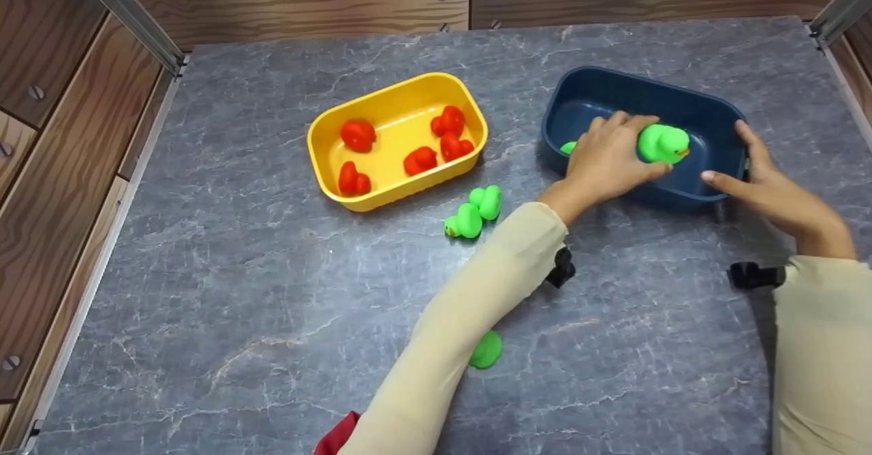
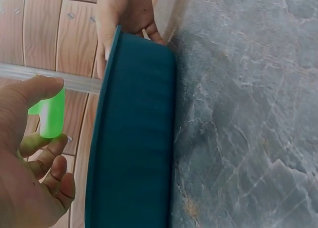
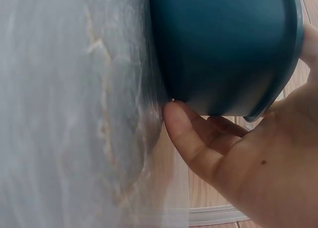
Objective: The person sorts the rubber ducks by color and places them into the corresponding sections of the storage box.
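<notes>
Over the dark blue bin, my left hand pinches a green toy duck between thumb and fingers. The left wrist view shows this duck above the level of the bin's rim. My right hand grips the bin's right end, its thumb at the rim and its other fingers around the outside wall, as the right wrist view shows. Inside the bin, a bit of another green thing peeks out beside my left hand, which hides the rest.
A yellow bin with several red toy ducks stands to the left. Between the bins and nearer me lie two green ducks. Another green object is partly covered by my left sleeve. Wood-patterned walls border the grey marbled table.
</notes>
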Motion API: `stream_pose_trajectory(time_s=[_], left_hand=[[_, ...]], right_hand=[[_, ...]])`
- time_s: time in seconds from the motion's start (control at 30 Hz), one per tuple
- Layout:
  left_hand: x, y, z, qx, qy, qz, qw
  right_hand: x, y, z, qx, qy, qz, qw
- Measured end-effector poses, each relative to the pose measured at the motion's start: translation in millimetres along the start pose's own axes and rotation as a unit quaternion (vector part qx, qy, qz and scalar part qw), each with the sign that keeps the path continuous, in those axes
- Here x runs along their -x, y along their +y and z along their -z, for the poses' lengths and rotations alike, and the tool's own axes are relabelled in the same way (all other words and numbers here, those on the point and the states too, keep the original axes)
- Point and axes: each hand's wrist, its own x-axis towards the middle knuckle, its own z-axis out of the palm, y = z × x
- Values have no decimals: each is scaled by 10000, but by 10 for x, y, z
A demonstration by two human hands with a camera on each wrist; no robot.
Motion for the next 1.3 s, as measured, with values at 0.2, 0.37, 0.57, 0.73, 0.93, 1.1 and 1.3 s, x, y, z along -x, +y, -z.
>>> stream_pose_trajectory(time_s=[0.2, 0.37, 0.57, 0.73, 0.93, 1.1, 1.3], left_hand=[[30, -25, 25, 63, -152, -39, 9999], [94, -98, 102, 447, -170, -187, 9987], [213, -215, 204, 1244, -115, -590, 9904], [374, -275, 294, 2223, -193, -1104, 9685], [692, -318, 456, 3283, -610, -2002, 9211], [1004, -390, 648, 3352, -1184, -2369, 9041], [1297, -598, 777, 3235, -1571, -2627, 8954]], right_hand=[[-15, -2, -4, -10, 43, -3, 10000], [-17, 1, 8, -30, 15, -57, 10000], [-6, 4, 10, -41, 55, -174, 9998], [1, 11, 8, 62, 73, -210, 9997], [1, -1, 12, 105, 106, -243, 9996], [-8, -6, 0, 182, 133, -255, 9994], [-14, -7, 2, 195, 138, -272, 9993]])
